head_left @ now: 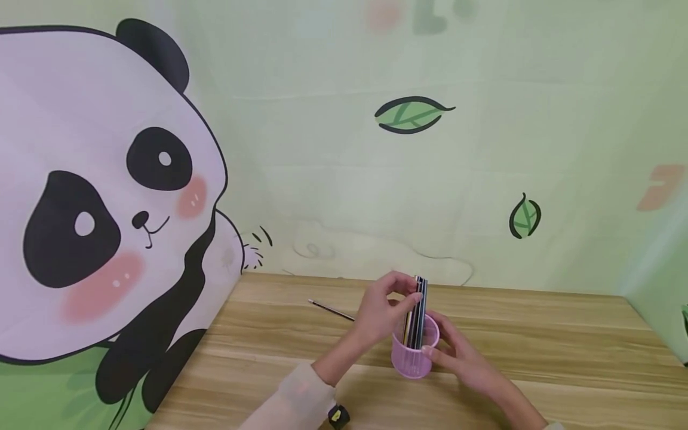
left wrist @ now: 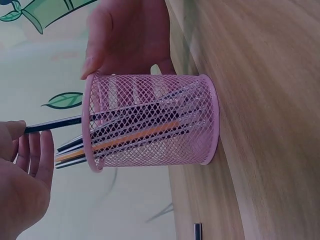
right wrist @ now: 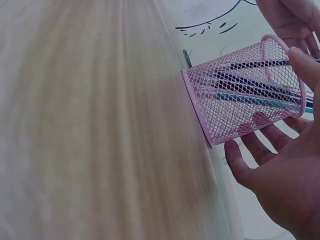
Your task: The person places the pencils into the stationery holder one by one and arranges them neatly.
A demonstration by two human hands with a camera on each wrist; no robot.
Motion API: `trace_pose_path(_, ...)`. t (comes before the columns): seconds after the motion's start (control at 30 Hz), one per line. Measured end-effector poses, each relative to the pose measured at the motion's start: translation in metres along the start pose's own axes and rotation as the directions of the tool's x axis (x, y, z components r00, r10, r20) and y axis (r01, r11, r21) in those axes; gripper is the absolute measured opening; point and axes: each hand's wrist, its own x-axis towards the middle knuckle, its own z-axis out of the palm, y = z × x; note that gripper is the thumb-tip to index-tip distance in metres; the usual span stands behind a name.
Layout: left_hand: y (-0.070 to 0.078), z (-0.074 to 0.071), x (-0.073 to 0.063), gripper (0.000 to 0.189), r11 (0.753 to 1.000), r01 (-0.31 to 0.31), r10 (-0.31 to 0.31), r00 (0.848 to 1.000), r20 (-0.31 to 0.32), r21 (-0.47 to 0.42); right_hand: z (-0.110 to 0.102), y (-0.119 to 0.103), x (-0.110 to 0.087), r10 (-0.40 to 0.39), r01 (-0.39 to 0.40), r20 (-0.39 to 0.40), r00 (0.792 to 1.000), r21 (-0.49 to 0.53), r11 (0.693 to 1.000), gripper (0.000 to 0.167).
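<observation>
A pink mesh pen cup (head_left: 412, 361) stands upright on the wooden table, holding several pencils (left wrist: 120, 137), mostly dark with one orange. My left hand (head_left: 384, 307) is above its rim. In the left wrist view that hand (left wrist: 22, 175) pinches the upper end of one dark pencil (left wrist: 55, 124), whose lower part is inside the cup. My right hand (head_left: 462, 355) holds the cup's right side, thumb near the rim; the right wrist view shows its fingers (right wrist: 260, 150) curved along the mesh wall.
Another dark pencil (head_left: 330, 309) lies on the table (head_left: 537, 334), left of the cup and partly behind my left wrist. A pale green cloth backdrop (head_left: 322, 149) with a printed panda (head_left: 107, 191) rises behind the table. A small black object (head_left: 338, 416) is beside my left sleeve.
</observation>
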Motion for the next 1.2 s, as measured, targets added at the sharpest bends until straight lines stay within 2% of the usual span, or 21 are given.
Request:
trace_pose_path(0.33, -0.007, 0.007, -0.002, 0.015, 0.984, 0.105, -0.109, 0.994, 0.016, 0.146, 0.0, -0.002, 0.0, 0.001, -0.001, 0.0, 1.0, -0.007, 1.0, 0.066)
trace_pose_path(0.5, -0.011, 0.008, -0.002, 0.016, 0.98, 0.111, -0.116, 0.993, 0.022, 0.167, 0.0, -0.003, -0.001, -0.023, 0.023, 0.006, 1.0, -0.003, 1.0, 0.066)
trace_pose_path(0.67, -0.017, 0.006, -0.002, 0.015, 0.979, 0.098, -0.107, 0.993, 0.041, 0.179, 0.001, -0.003, -0.001, -0.014, 0.014, -0.008, 1.0, -0.013, 1.0, 0.067)
trace_pose_path(0.83, -0.022, -0.006, -0.002, 0.015, 0.972, 0.085, -0.098, 0.994, 0.047, 0.219, 0.002, -0.002, -0.001, 0.001, -0.001, -0.02, 1.0, -0.007, 1.0, 0.068)
trace_pose_path(1.03, -0.028, -0.03, -0.002, 0.017, 0.946, 0.112, -0.131, 0.99, 0.042, 0.303, 0.002, -0.003, -0.002, 0.016, -0.016, -0.022, 1.0, -0.01, 1.0, 0.069)
trace_pose_path(1.2, -0.039, -0.052, -0.005, 0.017, 0.919, 0.106, -0.155, 0.983, 0.101, 0.38, 0.003, -0.003, -0.001, 0.009, -0.009, -0.024, 1.0, -0.023, 1.0, 0.069)
